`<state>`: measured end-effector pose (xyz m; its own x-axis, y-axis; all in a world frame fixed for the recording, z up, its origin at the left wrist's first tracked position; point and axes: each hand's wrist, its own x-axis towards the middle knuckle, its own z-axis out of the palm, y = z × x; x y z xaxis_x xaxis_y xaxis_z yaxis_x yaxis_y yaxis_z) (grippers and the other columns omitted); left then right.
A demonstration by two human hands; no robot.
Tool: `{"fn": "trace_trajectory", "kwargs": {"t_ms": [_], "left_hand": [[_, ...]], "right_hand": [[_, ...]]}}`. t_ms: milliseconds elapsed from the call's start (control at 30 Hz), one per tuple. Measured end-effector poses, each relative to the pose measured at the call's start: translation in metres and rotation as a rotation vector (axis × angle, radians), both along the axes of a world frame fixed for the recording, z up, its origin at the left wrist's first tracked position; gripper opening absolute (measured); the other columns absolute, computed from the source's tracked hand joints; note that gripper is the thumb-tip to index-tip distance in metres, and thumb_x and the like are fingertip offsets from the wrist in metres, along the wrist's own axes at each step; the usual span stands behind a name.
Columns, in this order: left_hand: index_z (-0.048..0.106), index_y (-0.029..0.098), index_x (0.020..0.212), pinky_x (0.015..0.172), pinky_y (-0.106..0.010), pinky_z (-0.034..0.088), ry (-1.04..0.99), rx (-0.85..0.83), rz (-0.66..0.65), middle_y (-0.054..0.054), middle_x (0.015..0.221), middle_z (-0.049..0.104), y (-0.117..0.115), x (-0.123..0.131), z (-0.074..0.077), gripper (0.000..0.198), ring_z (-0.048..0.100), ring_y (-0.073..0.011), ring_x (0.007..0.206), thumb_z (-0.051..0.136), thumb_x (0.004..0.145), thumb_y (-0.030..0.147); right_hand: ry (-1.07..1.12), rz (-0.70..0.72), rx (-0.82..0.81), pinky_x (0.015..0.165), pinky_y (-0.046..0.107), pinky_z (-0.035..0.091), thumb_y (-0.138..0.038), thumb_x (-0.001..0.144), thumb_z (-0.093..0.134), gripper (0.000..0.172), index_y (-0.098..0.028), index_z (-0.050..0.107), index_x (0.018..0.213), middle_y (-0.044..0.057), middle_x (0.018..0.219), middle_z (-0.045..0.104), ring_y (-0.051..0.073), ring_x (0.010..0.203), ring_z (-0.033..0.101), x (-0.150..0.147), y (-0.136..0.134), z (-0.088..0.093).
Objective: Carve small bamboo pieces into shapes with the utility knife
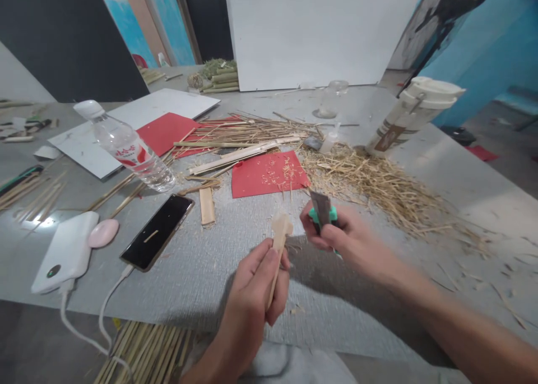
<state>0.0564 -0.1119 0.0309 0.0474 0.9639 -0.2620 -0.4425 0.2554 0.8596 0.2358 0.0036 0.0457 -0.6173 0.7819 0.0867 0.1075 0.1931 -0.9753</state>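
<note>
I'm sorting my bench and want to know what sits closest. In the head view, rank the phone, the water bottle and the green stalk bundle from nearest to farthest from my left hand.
1. Phone, just left of the left hand.
2. Water bottle, farther back on the left.
3. Green stalk bundle, far back, centre-left.

bare mat [202, 260] ahead, straw heap [378, 185] blocks rt, phone [157, 231] lft
</note>
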Motion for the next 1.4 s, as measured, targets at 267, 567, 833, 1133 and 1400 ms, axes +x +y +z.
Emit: {"fn": "trace_trajectory", "kwargs": {"t_ms": [267,567,833,1133,1400], "left_hand": [[0.061,0.020,0.121,0.044,-0.024,0.022,0.226,-0.058,-0.136,0.010,0.046,0.049,-0.004,0.000,0.000,0.036,0.028,-0.0107,0.041,0.053,0.109,0.054],[0.059,0.019,0.131,0.042,-0.023,0.022,0.216,-0.113,-0.140,0.008,0.047,0.055,-0.005,0.004,0.004,0.042,0.026,-0.0112,0.040,0.050,0.109,0.053],[0.061,0.018,0.130,0.042,-0.024,0.024,0.219,-0.119,-0.138,0.007,0.050,0.057,-0.003,0.006,0.007,0.045,0.029,-0.0117,0.040,0.052,0.106,0.056],[0.065,0.017,0.110,0.059,-0.024,0.043,0.001,-0.081,-0.111,-0.003,0.069,0.075,-0.003,0.002,-0.004,0.034,0.058,-0.0128,0.055,0.052,0.109,0.049],[0.064,0.017,0.099,0.054,-0.021,0.040,-0.175,-0.110,-0.150,0.000,0.060,0.067,-0.002,0.003,-0.003,0.034,0.050,-0.0104,0.051,0.062,0.104,0.051]], "right_hand": [[0.173,0.072,-0.270,0.054,0.028,0.035,-0.031,0.099,0.067,0.020,-0.020,0.070,0.115,-0.004,0.070,0.062,0.011,0.057,0.046,-0.010,-0.004,0.000],[0.133,0.077,-0.275,0.060,0.028,0.044,-0.024,0.089,0.073,0.021,-0.021,0.074,0.109,-0.003,0.075,0.068,0.013,0.066,0.058,-0.011,-0.003,-0.004],[0.068,-0.026,-0.109,0.069,0.032,0.054,-0.022,0.082,0.080,0.027,-0.024,0.076,0.109,0.000,0.085,0.071,0.017,0.075,0.066,-0.012,-0.007,-0.010],[0.179,-0.040,-0.116,0.065,0.031,0.053,-0.019,0.087,0.075,0.024,-0.026,0.074,0.110,-0.004,0.075,0.068,0.015,0.064,0.065,-0.014,-0.010,-0.008],[0.154,-0.116,-0.067,0.070,0.031,0.055,-0.014,0.082,0.076,0.032,-0.029,0.080,0.110,-0.002,0.084,0.072,0.016,0.074,0.068,-0.011,-0.005,-0.011]]}}
